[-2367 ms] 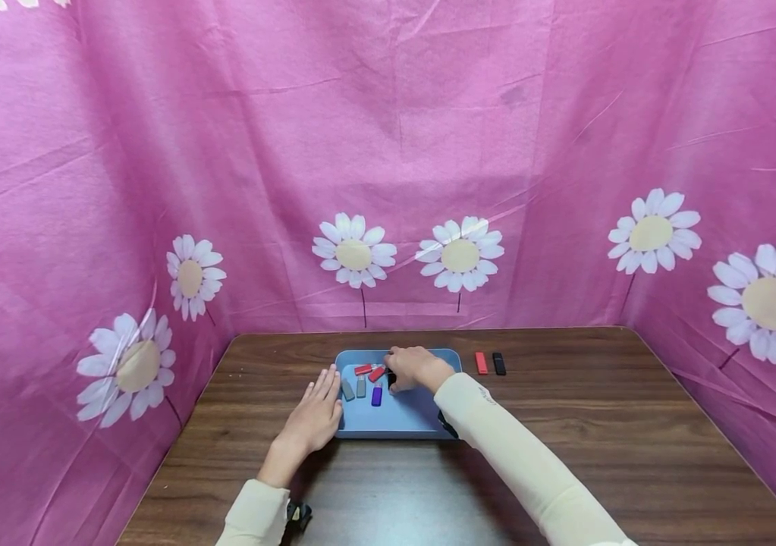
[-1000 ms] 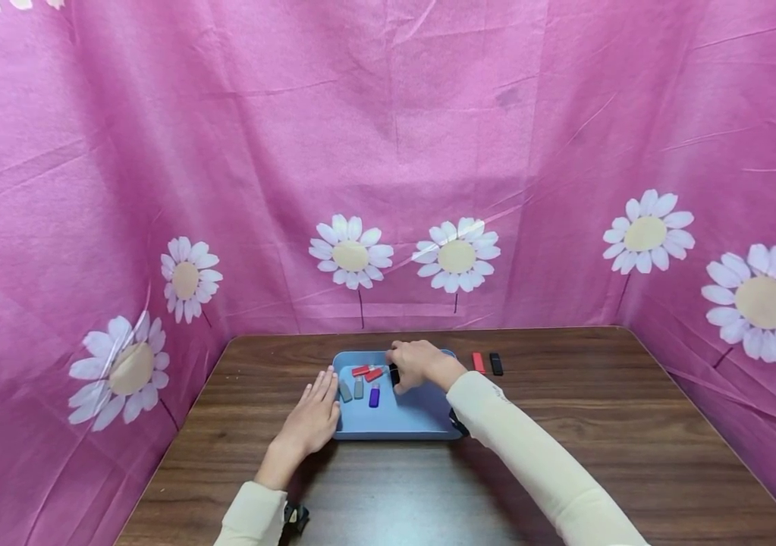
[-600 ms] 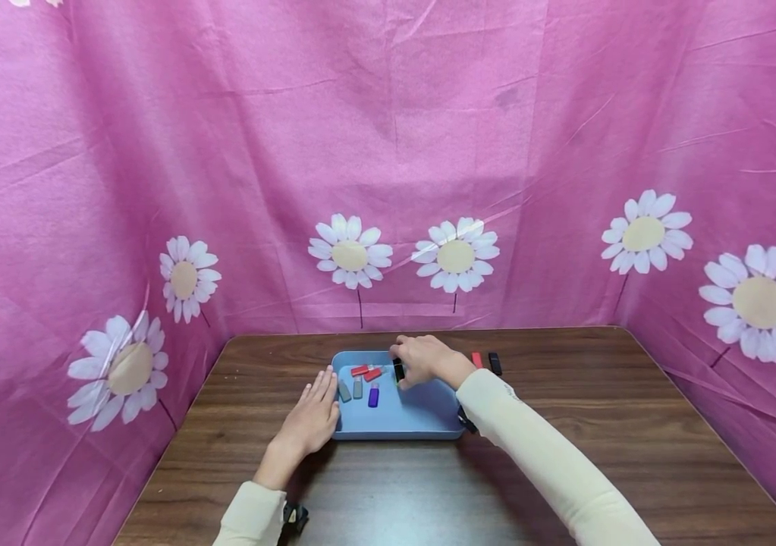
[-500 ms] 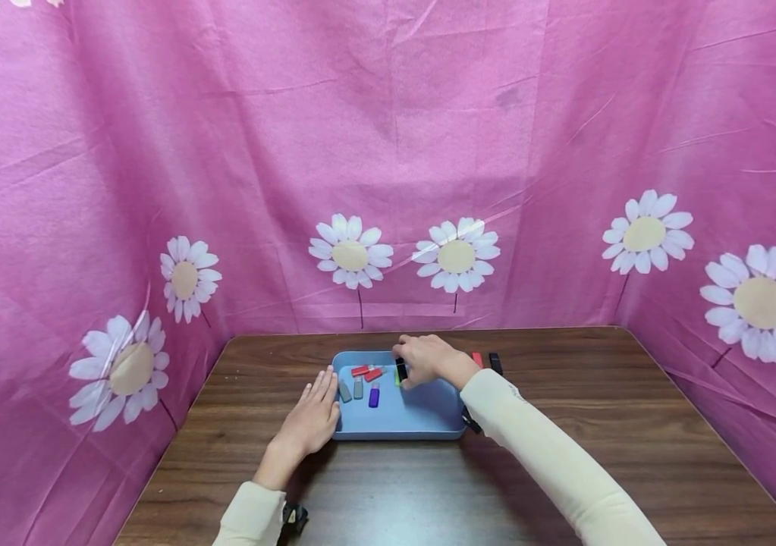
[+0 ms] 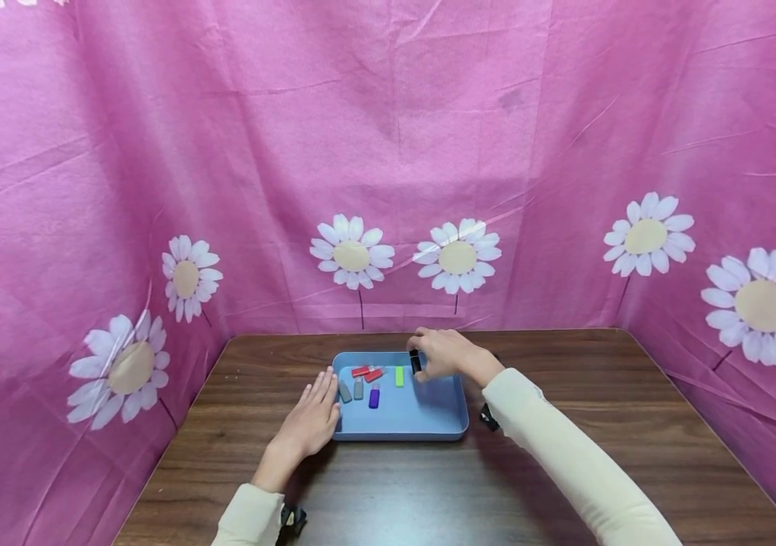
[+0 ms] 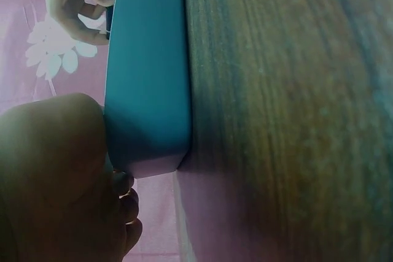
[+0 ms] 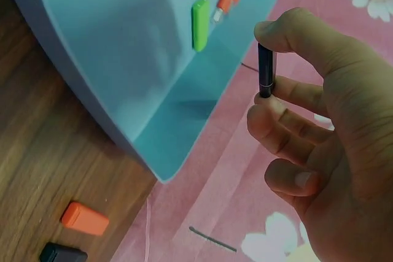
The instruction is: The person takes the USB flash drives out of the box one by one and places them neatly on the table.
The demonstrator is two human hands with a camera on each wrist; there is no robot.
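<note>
The right hand pinches a black USB stick between thumb and fingertips, above the back right part of the blue tray. In the right wrist view that black stick hangs clear of the tray floor. The left hand lies with straight fingers along the tray's left edge. Inside the tray are a green stick, a purple one, two red ones, one of them nearer the middle, and two grey ones, the right one nearly upright in view.
On the wooden table, to the right of the tray, lie a red stick and a black stick, seen in the right wrist view. A pink flowered cloth hangs behind the table and at both sides.
The right hand has moved right and up from the tray's middle with the black stick in its fingers. The green stick has come into full view. The left hand has stayed in place.
</note>
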